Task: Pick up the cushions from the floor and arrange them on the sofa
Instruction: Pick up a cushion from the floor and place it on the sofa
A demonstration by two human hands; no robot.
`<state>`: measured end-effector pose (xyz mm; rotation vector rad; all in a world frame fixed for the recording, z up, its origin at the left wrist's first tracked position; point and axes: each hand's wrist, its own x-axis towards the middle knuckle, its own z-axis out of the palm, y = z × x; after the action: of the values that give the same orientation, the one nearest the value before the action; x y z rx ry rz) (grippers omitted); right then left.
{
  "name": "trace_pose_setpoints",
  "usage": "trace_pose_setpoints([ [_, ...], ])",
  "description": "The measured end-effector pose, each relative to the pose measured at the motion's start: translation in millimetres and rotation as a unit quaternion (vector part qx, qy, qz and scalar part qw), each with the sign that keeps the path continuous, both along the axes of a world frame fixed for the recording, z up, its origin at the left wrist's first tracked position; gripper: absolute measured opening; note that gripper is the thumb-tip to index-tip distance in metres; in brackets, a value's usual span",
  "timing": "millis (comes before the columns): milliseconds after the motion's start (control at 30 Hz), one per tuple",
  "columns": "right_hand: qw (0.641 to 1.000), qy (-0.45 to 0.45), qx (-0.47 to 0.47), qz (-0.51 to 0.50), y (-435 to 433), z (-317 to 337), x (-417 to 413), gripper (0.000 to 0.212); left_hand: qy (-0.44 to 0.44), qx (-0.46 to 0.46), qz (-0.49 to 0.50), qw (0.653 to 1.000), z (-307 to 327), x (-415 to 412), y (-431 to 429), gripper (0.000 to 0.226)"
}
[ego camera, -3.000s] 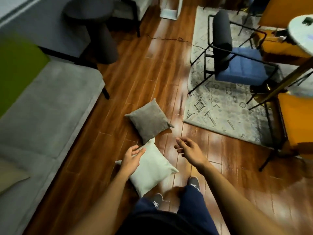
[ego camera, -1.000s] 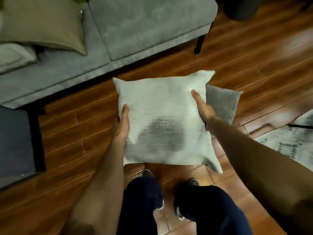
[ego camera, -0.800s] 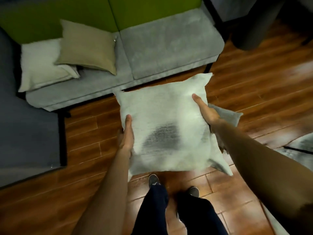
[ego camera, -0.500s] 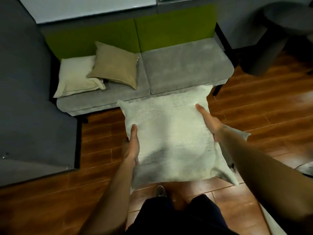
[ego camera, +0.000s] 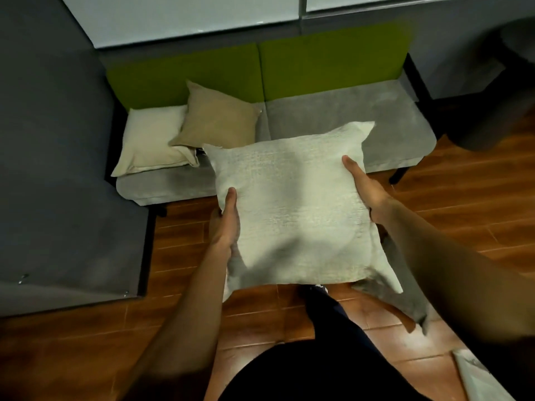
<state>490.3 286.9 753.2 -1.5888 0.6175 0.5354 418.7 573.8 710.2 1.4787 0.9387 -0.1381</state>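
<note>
The pale cushion [ego camera: 292, 204] at the centre is coarse woven cloth, matt, with a slubby grain. At 11 o'clock, the cream cushion [ego camera: 150, 143] and tan cushion [ego camera: 220, 120] look smoother, also matt fabric. The sofa [ego camera: 333, 117] seat is grey napped cloth, velvety; its backrest plain green fabric. The floor [ego camera: 185, 256] is reddish wood planks with a glossy finish.

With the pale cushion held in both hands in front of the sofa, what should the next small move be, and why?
Probably carry the pale cushion forward and set it on the bare right half of the sofa seat. The left hand and right hand grip its sides in mid-air, the cream cushion and tan cushion fill the left half, and a grey cushion remains on the floor.
</note>
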Motion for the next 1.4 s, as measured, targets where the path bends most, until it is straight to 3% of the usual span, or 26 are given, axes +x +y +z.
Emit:
trace_pose_setpoints([
  [100,1.0,0.001,0.017,0.022,4,-5,48,0.097,0.0,0.006,0.019,1.0,-6,38,2,0.113],
  [233,0.999,-0.003,0.001,0.043,1,-13,135,0.132,0.003,0.005,0.056,0.998,-1,103,-3,0.101],
  [433,0.997,-0.046,-0.014,0.061,17,-21,237,0.123,-0.013,0.004,0.093,0.996,-8,184,6,0.11],
  [567,0.999,-0.013,0.012,0.045,38,-46,312,0.119,-0.035,0.002,0.108,0.994,-15,246,32,0.096],
  [667,0.999,-0.015,0.037,0.035,58,-57,355,0.111,-0.069,0.018,0.047,0.996,-29,293,56,0.109],
  [800,0.999,-0.031,0.029,0.022,76,-65,403,0.082,-0.085,0.037,-0.016,0.996,-40,361,86,0.111],
  [900,1.0,-0.012,0.01,-0.025,83,-76,441,0.097,-0.066,0.03,-0.046,0.996,-35,413,94,0.098],
  [1100,0.998,0.026,-0.033,-0.054,83,-95,500,0.086,-0.098,0.061,-0.147,0.983,-40,492,97,0.039],
  [1200,0.998,0.044,-0.044,-0.023,79,-113,543,0.082,-0.084,0.082,-0.173,0.978,-64,535,98,0.05],
  [1300,0.996,0.085,-0.021,0.005,76,-130,583,0.109,-0.04,0.081,-0.163,0.982,-83,572,94,0.072],
  [1400,0.993,0.111,-0.012,0.026,69,-147,617,0.099,-0.005,0.067,-0.162,0.985,-101,601,84,0.063],
])
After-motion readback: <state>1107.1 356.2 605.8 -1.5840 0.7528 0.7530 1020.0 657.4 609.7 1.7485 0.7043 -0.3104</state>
